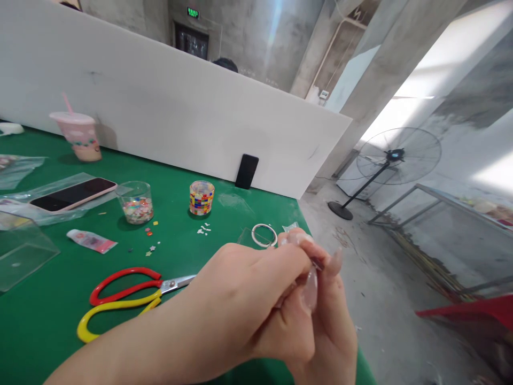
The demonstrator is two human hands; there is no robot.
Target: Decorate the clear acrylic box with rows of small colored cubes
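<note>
My left hand (256, 294) reaches in from the lower left and is closed, its fingers pressed against my right hand (331, 315). My right hand is closed too, with long pale nails showing. Whatever the fingers pinch between them is hidden. Just behind the fingertips lies a small crumpled bit of transparent plastic (290, 226). A white ring (264, 235) rests on the green table beside the hands. Scissors (124, 302) with one red and one yellow handle lie partly under my left forearm.
On the green table (48, 342) stand a mosaic-covered cup (201, 199), a clear cup of small pieces (137, 206) and a pink drink cup (80, 136). A tube (92, 240) and a phone (74, 194) lie left. Another phone (246, 171) leans on the white partition (180, 117).
</note>
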